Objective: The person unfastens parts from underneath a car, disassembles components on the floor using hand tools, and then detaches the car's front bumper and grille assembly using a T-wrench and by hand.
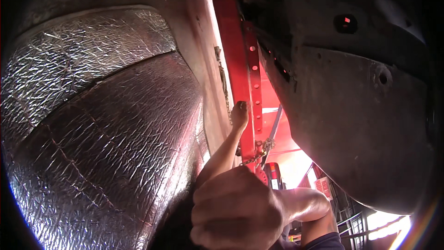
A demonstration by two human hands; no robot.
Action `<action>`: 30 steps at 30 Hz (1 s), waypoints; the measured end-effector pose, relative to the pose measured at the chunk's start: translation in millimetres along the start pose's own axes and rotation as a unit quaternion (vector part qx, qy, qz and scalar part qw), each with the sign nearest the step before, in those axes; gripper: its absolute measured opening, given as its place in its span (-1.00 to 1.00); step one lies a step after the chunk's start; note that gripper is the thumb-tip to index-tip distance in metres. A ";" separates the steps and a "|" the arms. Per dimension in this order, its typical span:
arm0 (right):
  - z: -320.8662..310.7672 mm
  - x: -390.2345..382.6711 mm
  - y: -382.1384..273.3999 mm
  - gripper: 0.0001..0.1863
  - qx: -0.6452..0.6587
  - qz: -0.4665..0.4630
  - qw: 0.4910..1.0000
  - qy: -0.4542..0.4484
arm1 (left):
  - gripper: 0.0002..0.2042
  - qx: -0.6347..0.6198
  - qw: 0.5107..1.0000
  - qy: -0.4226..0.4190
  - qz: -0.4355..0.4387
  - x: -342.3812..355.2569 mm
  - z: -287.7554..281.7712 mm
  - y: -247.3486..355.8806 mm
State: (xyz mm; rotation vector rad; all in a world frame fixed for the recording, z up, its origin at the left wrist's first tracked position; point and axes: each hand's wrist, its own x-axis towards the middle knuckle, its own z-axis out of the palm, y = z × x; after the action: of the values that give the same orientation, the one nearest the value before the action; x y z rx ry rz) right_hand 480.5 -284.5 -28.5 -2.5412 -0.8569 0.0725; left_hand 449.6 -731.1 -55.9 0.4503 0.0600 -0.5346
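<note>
My right hand (236, 208) looms close in the lower middle, its fingers curled into a fist with the knuckles showing. Whatever it may hold is hidden behind the fingers. Beyond it, my left hand (240, 114) reaches up to the long red metal beam (232, 51), closed against the beam's left side. Its fingers are small and dark, so what they grip cannot be made out. A rusty chain (224, 76) hangs along the pale panel edge just left of that hand. More chain (252, 159) crosses the beam's lower end, between the two hands.
On the left curves a crinkled silver heat-shield sheet (115, 111). A dark metal underbody panel (365, 125) with holes fills the right. Behind the beam stand a perforated red strip (256, 78) and a slanted grey bar (276, 122). Dark racks (347, 217) show lower right.
</note>
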 end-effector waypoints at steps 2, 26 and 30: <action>-16.3 9.0 -8.5 -0.47 -0.021 0.044 0.998 -0.038 | -0.69 0.009 1.000 -0.012 -0.020 -0.1 -1.6 -1.1; -34.2 -8.4 15.4 -0.70 -0.059 0.021 0.981 -0.184 | -0.71 0.046 0.998 -0.012 -0.028 -7.6 -11.2 -8.9; -37.8 -23.3 11.2 -0.78 -0.219 0.042 0.944 -0.242 | -0.79 0.071 0.997 0.017 0.004 -11.4 -13.6 -1.7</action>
State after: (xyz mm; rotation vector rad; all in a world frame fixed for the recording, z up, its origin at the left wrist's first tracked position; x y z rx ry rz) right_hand 475.2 -321.2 -1.7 -3.0384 -1.0342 0.6192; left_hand 439.7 -721.1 -66.8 0.5978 0.0527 -0.5254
